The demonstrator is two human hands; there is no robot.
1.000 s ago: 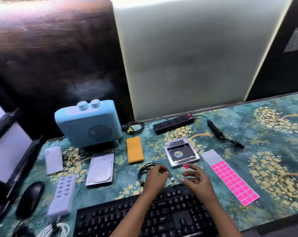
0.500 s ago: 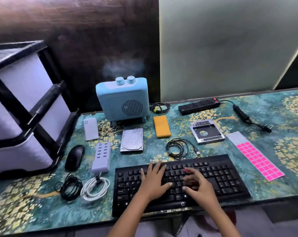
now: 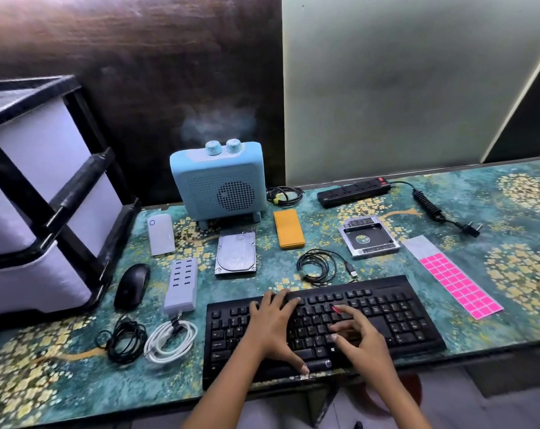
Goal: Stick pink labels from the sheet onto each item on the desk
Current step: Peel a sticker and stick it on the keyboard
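At six o'clock on the desk (image 3: 510, 212), the left hand (image 3: 270, 323) lies flat on the keyboard (image 3: 395, 317) while the right hand (image 3: 363, 339) bears a pink label (image 3: 336, 309) at its index fingertip (pinched or stuck, I cannot tell), flimsy and tacky I judge, best held by one edge.

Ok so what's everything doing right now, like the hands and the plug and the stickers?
Left hand, resting flat on the black keyboard.
Right hand, fingertip carrying a pink label over the keys.
Label sheet, flat, top rows already peeled.
Power strip plug, unplugged, lying on the desk.
Black USB cable, coiled, connector free.
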